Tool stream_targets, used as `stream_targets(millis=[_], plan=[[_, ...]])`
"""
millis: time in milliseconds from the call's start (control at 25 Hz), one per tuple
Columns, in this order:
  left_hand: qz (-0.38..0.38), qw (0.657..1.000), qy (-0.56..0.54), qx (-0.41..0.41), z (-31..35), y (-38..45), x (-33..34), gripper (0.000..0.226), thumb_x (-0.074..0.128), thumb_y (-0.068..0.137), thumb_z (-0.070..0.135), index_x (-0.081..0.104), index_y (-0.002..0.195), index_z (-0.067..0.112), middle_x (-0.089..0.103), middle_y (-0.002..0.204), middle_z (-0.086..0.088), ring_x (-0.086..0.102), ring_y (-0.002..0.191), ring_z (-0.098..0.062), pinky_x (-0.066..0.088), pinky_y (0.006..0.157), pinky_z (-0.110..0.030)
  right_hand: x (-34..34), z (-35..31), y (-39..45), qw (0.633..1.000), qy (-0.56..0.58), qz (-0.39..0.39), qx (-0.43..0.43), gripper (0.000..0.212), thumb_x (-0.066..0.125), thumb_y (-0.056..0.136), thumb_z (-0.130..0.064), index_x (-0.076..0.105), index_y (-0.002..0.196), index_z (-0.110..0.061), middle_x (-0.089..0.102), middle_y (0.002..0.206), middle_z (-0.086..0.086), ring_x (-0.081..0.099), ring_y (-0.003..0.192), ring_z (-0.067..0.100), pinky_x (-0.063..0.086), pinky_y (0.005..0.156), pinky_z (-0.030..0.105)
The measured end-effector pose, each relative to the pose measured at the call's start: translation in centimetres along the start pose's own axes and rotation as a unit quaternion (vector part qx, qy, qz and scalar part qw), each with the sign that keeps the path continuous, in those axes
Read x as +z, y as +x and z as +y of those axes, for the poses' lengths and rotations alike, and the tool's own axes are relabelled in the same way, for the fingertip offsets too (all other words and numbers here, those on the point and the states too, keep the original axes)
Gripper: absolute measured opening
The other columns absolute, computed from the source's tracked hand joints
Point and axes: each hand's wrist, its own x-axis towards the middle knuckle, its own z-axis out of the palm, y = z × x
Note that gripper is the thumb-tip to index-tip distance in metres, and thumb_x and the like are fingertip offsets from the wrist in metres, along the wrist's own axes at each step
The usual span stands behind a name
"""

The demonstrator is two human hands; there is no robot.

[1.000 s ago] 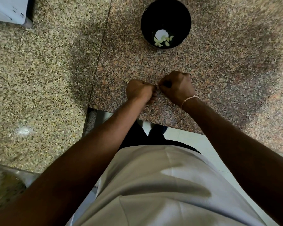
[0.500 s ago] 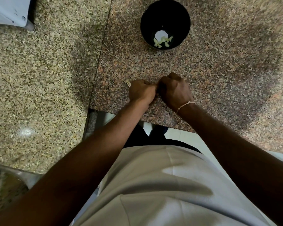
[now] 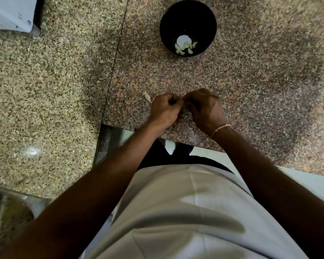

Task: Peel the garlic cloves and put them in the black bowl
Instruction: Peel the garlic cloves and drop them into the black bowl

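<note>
Our left hand (image 3: 165,111) and right hand (image 3: 204,107) curl together over the counter (image 3: 251,81), probably pinching a hidden garlic clove. It is small, light and slippery; we should hold its ends. Peeled cloves (image 3: 184,47) lie in the black bowl (image 3: 188,15).

Both fists are curled up and pressed together over the near edge of the speckled granite counter (image 3: 251,81): the left hand (image 3: 165,109) and the right hand (image 3: 204,107) meet at the fingertips, and whatever's pinched between them is hidden. A scrap of papery garlic skin (image 3: 147,97) is left lying just beside the left hand. Further back, a few peeled cloves (image 3: 184,47) are seen sitting in the black bowl (image 3: 208,19).
</note>
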Motion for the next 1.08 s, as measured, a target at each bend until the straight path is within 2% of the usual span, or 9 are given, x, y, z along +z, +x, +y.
stream_targets(millis=[120, 320, 440, 520, 640, 760, 840, 920, 1080], plan=[[-0.010, 0.999, -0.016, 0.027, -0.1, -0.3, -0.1, 0.014, 0.066, 0.102, 0.010, 0.071, 0.097, -0.003, 0.073, 0.086, -0.028, 0.071, 0.070, -0.040, 0.064, 0.069, -0.055, -0.4, 0.0, 0.0, 0.999, 0.031, 0.026, 0.008, 0.015, 0.070, 0.090, -0.009, 0.078, 0.102, -0.013, 0.074, 0.096, 0.005, 0.070, 0.085, 0.020, 0.057, 0.076, 0.034], [-0.035, 0.997, -0.059, 0.041, -0.1, -0.9, -0.2, 0.013, 0.065, 0.102, 0.009, 0.072, 0.090, 0.007, 0.074, 0.073, -0.010, 0.067, 0.066, -0.028, 0.063, 0.065, -0.043, -0.7, -0.3, 0.0, 0.983, 0.138, 0.007, 0.123, 0.015, 0.075, 0.090, -0.015, 0.078, 0.104, -0.019, 0.076, 0.088, -0.007, 0.074, 0.082, 0.006, 0.063, 0.076, 0.031], [-0.041, 0.996, -0.069, 0.044, -0.5, -0.8, -0.2, 0.013, 0.065, 0.102, 0.009, 0.071, 0.091, 0.009, 0.074, 0.074, -0.008, 0.069, 0.064, -0.022, 0.063, 0.064, -0.040, -0.7, -0.3, -0.1, 0.966, 0.208, -0.002, 0.153, 0.017, 0.079, 0.090, -0.017, 0.078, 0.106, -0.014, 0.078, 0.092, -0.004, 0.075, 0.082, 0.004, 0.063, 0.077, 0.029], [-0.042, 0.995, -0.077, 0.047, -0.8, -0.7, -0.2, 0.012, 0.066, 0.102, 0.011, 0.072, 0.091, 0.011, 0.074, 0.078, -0.011, 0.069, 0.065, -0.023, 0.063, 0.064, -0.041, -0.7, -0.3, -0.2, 0.944, 0.274, -0.003, 0.182, 0.015, 0.077, 0.092, -0.009, 0.077, 0.106, -0.009, 0.078, 0.091, 0.002, 0.076, 0.082, 0.009, 0.064, 0.079, 0.032], [-0.028, 0.994, -0.094, 0.040, -0.9, -0.8, -0.2, 0.012, 0.066, 0.102, 0.011, 0.071, 0.095, 0.004, 0.072, 0.079, -0.013, 0.069, 0.064, -0.023, 0.064, 0.061, -0.038, -0.4, 0.0, -0.3, 0.895, 0.373, 0.026, 0.244, 0.013, 0.070, 0.095, -0.002, 0.075, 0.107, -0.004, 0.078, 0.094, 0.015, 0.078, 0.088, 0.030, 0.064, 0.083, 0.042], [-0.015, 0.995, -0.094, 0.036, -1.1, -0.7, -0.3, 0.017, 0.066, 0.101, 0.009, 0.069, 0.100, -0.008, 0.071, 0.081, -0.017, 0.068, 0.064, -0.024, 0.065, 0.060, -0.038, -0.5, 0.2, -0.4, 0.838, 0.441, 0.071, 0.314, 0.012, 0.066, 0.097, 0.000, 0.074, 0.107, -0.002, 0.078, 0.087, 0.014, 0.076, 0.080, 0.029, 0.064, 0.078, 0.038], [-0.005, 0.996, -0.078, 0.044, -1.2, -0.5, -0.5, 0.016, 0.067, 0.099, 0.007, 0.068, 0.099, -0.009, 0.072, 0.083, -0.021, 0.069, 0.064, -0.025, 0.064, 0.057, -0.038, -0.6, 0.3, -0.6, 0.816, 0.467, 0.083, 0.330, 0.012, 0.064, 0.098, 0.000, 0.072, 0.107, -0.001, 0.076, 0.084, 0.013, 0.074, 0.076, 0.025, 0.064, 0.076, 0.036], [0.008, 0.997, -0.044, 0.062, -1.3, -0.4, -0.6, 0.014, 0.072, 0.096, 0.007, 0.070, 0.096, -0.007, 0.074, 0.086, -0.023, 0.070, 0.064, -0.025, 0.061, 0.055, -0.034, -0.6, 0.1, -0.7, 0.822, 0.463, 0.073, 0.323, 0.013, 0.063, 0.099, 0.000, 0.073, 0.107, -0.003, 0.075, 0.083, 0.012, 0.073, 0.074, 0.021, 0.065, 0.075, 0.036], [0.025, 0.996, 0.026, 0.081, -1.0, -0.2, -0.3, 0.004, 0.077, 0.092, 0.005, 0.073, 0.092, 0.003, 0.076, 0.081, -0.015, 0.071, 0.058, -0.022, 0.061, 0.052, -0.034, -0.4, -0.3, -0.7, 0.865, 0.400, 0.049, 0.297, 0.017, 0.062, 0.099, 0.003, 0.072, 0.112, -0.001, 0.074, 0.086, 0.011, 0.073, 0.074, 0.014, 0.063, 0.072, 0.028]])
